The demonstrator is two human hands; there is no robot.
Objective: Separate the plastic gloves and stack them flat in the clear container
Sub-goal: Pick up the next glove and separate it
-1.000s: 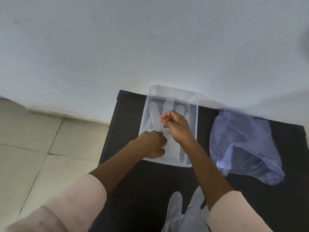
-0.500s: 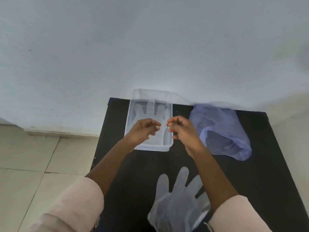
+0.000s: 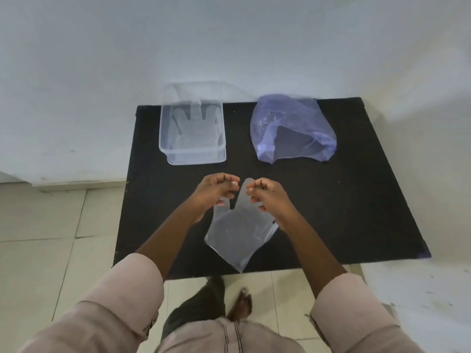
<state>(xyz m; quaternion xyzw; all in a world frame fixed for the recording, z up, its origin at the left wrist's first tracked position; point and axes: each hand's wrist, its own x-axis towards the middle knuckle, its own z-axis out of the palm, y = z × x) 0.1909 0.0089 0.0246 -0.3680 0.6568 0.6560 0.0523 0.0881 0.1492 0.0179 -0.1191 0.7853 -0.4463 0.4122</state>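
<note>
A clear container point(image 3: 196, 162) stands at the back left of the black table point(image 3: 356, 200), with a plastic glove point(image 3: 196, 127) lying flat inside, fingers towards the wall. A small stack of clear plastic gloves point(image 3: 238, 231) lies flat near the table's front edge, fingers pointing away from me. My left hand point(image 3: 216, 193) and my right hand point(image 3: 269, 198) hover side by side over that stack's fingers. Both are half curled, and I see nothing held in either. They hide parts of the glove fingers.
A crumpled purple plastic bag point(image 3: 293, 128) lies at the back right of the table, beside the container. The white wall runs right behind the table. Tiled floor point(image 3: 51, 225) lies to the left, and my foot shows below the front edge.
Both hands have drawn back from the container to above the glove stack near the front edge. The view has tilted down, so the whole table shows.
</note>
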